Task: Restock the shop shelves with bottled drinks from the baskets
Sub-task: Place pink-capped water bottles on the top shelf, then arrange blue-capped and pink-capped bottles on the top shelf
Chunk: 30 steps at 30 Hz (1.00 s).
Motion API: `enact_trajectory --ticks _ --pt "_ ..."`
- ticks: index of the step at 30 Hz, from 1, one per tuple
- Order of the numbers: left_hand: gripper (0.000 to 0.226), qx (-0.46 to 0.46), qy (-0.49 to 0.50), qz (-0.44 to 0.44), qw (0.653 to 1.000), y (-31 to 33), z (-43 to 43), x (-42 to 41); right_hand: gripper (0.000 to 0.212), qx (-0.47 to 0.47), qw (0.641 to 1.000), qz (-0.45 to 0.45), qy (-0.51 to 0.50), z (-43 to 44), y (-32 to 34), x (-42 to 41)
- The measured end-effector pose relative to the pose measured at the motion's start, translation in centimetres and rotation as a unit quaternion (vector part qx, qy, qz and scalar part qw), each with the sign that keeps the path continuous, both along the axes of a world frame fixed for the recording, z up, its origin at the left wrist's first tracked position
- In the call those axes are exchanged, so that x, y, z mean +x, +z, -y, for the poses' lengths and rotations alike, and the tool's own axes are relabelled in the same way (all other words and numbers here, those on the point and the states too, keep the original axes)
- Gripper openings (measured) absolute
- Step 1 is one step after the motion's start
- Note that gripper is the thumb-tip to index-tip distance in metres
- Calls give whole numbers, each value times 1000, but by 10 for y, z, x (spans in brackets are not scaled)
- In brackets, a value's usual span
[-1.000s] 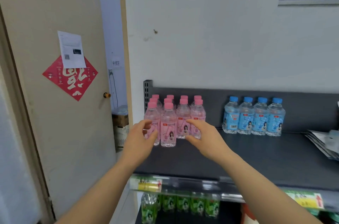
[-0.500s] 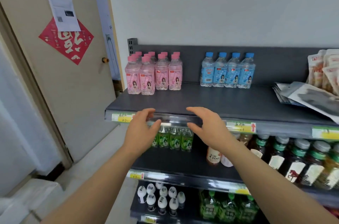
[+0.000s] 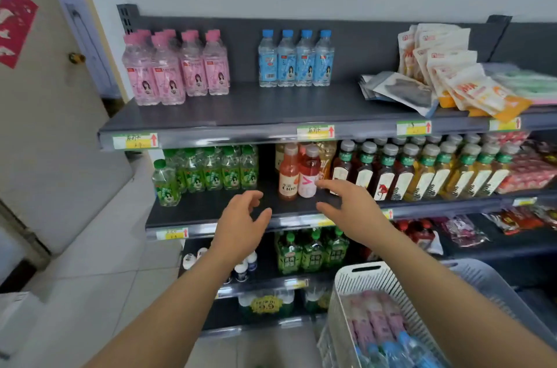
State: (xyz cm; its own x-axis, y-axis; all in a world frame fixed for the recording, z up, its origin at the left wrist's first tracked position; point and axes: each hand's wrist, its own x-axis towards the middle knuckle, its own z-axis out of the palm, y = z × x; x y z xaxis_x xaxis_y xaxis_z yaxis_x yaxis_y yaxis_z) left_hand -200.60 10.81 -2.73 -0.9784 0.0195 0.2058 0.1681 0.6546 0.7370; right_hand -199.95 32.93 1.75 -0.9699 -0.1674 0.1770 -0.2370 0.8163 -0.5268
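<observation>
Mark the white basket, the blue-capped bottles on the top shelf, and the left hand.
white basket (image 3: pixel 361 281), head view, slotted near wall.
blue-capped bottles (image 3: pixel 286 66), head view, label of second bottle from left.
left hand (image 3: pixel 238 218), head view, back of the hand.

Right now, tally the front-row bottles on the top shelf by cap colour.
Top shelf, front row only:
Pink-capped bottles: 4
Blue-capped bottles: 4
Total: 8
More pink caps show behind the front row, but they overlap too much to count.
</observation>
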Motion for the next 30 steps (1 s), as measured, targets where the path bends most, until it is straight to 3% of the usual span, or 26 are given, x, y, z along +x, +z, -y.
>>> enact_trajectory --ticks 8,15,23,30 --pt "39 4 -63 87 994 -51 -51 61 48 15 989 113 -96 -61 -55 78" --pt "38 25 -95 166 981 -86 -117 69 48 -9 973 172 -154 -130 -99 97" --pt "40 -14 -54 247 967 -142 -206 48 44 -30 959 243 -142 -215 -162 66" --pt "31 -20 -9 348 937 -206 -266 58 34 -35 954 292 -64 -256 -224 51"
